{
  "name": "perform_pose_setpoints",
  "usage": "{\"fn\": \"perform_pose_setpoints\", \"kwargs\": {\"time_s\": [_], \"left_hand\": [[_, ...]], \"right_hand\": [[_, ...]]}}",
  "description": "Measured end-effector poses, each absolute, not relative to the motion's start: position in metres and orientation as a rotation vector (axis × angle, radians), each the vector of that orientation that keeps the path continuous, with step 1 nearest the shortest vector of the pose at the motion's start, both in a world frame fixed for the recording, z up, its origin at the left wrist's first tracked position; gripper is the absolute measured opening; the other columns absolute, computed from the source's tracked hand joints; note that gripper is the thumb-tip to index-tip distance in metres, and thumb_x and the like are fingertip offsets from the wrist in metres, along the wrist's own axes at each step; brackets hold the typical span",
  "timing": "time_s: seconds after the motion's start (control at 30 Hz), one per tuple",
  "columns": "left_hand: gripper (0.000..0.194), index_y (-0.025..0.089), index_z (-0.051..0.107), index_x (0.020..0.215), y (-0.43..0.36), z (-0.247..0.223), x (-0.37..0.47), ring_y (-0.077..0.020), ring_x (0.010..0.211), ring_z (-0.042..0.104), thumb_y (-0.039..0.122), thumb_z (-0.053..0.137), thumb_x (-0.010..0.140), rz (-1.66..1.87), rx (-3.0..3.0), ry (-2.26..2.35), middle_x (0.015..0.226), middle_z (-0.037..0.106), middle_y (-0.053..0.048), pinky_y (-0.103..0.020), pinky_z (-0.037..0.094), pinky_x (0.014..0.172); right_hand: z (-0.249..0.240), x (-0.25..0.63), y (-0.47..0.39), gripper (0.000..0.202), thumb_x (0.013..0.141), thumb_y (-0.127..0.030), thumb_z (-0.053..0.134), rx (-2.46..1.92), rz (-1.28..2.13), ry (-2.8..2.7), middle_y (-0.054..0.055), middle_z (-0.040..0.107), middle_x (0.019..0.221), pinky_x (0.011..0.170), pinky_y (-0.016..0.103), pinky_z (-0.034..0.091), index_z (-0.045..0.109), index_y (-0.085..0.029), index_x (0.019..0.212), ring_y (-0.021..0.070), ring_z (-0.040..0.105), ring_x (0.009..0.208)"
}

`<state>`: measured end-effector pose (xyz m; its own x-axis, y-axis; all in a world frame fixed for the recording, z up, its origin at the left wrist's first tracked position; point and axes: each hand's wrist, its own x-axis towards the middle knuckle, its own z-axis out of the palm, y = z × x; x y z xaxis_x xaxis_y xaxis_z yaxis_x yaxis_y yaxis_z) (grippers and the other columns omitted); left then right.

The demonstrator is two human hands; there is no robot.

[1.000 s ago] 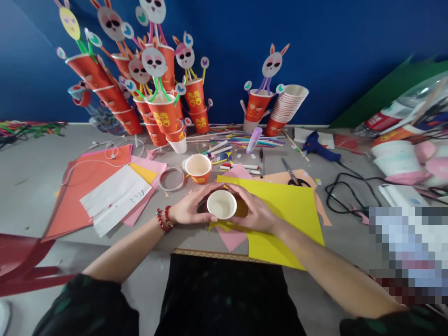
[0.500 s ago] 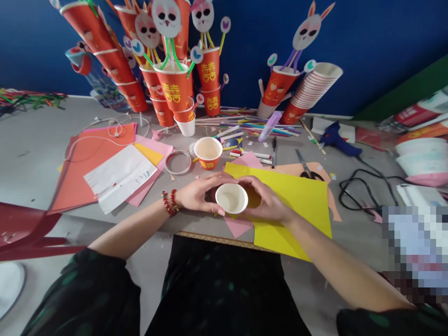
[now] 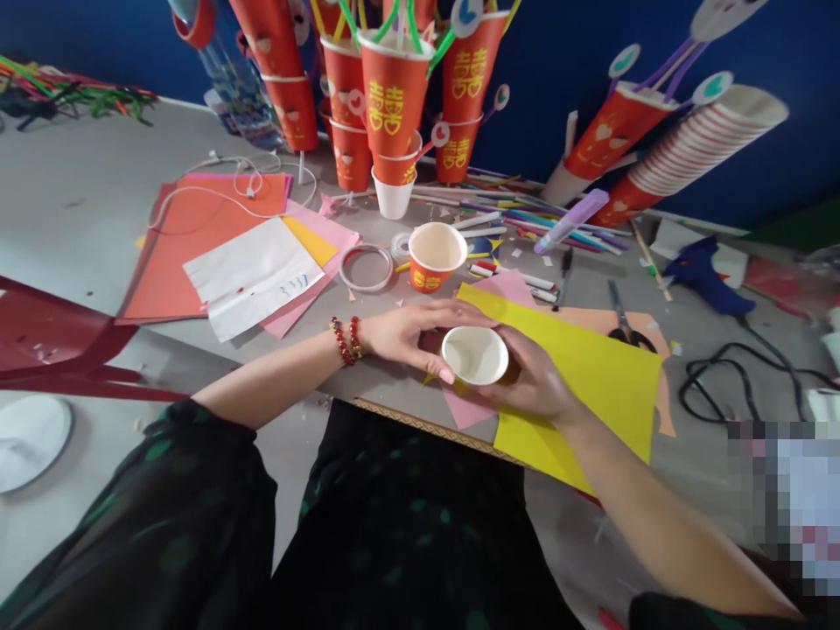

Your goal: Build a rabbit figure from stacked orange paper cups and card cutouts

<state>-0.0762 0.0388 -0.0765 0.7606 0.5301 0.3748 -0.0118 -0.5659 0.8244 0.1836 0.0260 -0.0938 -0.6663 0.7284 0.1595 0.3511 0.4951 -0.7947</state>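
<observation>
Between my hands a paper cup (image 3: 473, 356) stands with its white mouth facing up; its outer side is mostly hidden. My left hand (image 3: 420, 337) curves around the cup's left and far side, thumb at the near rim. From the right, my right hand (image 3: 535, 376) wraps the other side. Just beyond them is a second paper cup (image 3: 433, 267), red with gold characters. A yellow sheet (image 3: 591, 385) lies under my right forearm, with pink paper (image 3: 469, 409) beside it.
Stacked red cups with straws (image 3: 395, 96) rise at the back, and a leaning cup stack (image 3: 709, 153) stands back right. A tape roll (image 3: 366, 267), scissors (image 3: 623, 319), a blue glue gun (image 3: 709, 276) with a black cord, and coloured sheets (image 3: 197, 236) lie around.
The view has tilted down and turned left, so the table items appear farther right. Both hands stay around the same paper cup.
</observation>
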Motion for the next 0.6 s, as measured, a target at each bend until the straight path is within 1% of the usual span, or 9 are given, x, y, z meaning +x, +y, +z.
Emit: {"fn": "perform_pose_setpoints", "kwargs": {"time_s": [0.1, 0.17, 0.3, 0.47, 0.6], "left_hand": [[0.059, 0.025, 0.045, 0.149, 0.0392, -0.0755, -0.0785, -0.0313, 0.142, 0.043, 0.047, 0.055, 0.095, 0.727, 2.017, 0.392, 0.152, 0.049, -0.013, -0.049, 0.035, 0.117], [0.052, 0.024, 0.046, 0.149, 0.039, -0.0743, -0.0795, -0.0293, 0.141, 0.043, 0.043, 0.046, 0.1, 0.704, 1.992, 0.405, 0.151, 0.051, -0.013, -0.047, 0.035, 0.117], [0.052, 0.023, 0.045, 0.149, 0.0379, -0.0728, -0.0803, -0.0294, 0.141, 0.044, 0.039, 0.048, 0.1, 0.694, 1.971, 0.416, 0.149, 0.052, -0.014, -0.046, 0.035, 0.116], [0.052, 0.022, 0.043, 0.15, 0.0377, -0.0739, -0.0809, -0.0295, 0.14, 0.045, 0.034, 0.048, 0.1, 0.698, 1.98, 0.417, 0.15, 0.051, -0.015, -0.046, 0.035, 0.116], [0.05, 0.023, 0.043, 0.15, 0.038, -0.0737, -0.0813, -0.0289, 0.139, 0.046, 0.034, 0.046, 0.101, 0.701, 1.963, 0.415, 0.15, 0.051, -0.015, -0.046, 0.034, 0.116]], "right_hand": [[-0.1003, 0.1859, 0.026, 0.061, 0.076, -0.049, 0.078, -0.875, 1.019, -2.244, 0.009, 0.067, 0.123, 0.088, 0.049, 0.055, 0.055, -0.029, 0.129, 0.0379, 0.066, 0.109], [-0.1026, 0.1866, 0.0257, 0.059, 0.076, -0.048, 0.078, -0.862, 0.995, -2.244, 0.008, 0.068, 0.121, 0.087, 0.048, 0.056, 0.056, -0.03, 0.127, 0.037, 0.067, 0.107], [-0.1023, 0.1857, 0.0255, 0.057, 0.074, -0.044, 0.08, -0.852, 0.987, -2.264, 0.008, 0.068, 0.119, 0.086, 0.047, 0.056, 0.057, -0.03, 0.125, 0.0347, 0.067, 0.105], [-0.0992, 0.1838, 0.0261, 0.058, 0.074, -0.04, 0.082, -0.826, 0.963, -2.283, 0.008, 0.068, 0.12, 0.085, 0.046, 0.055, 0.056, -0.029, 0.125, 0.034, 0.066, 0.105], [-0.0952, 0.1821, 0.0266, 0.06, 0.073, -0.043, 0.083, -0.841, 0.96, -2.299, 0.008, 0.068, 0.12, 0.085, 0.046, 0.054, 0.056, -0.03, 0.126, 0.0343, 0.066, 0.105]]}}
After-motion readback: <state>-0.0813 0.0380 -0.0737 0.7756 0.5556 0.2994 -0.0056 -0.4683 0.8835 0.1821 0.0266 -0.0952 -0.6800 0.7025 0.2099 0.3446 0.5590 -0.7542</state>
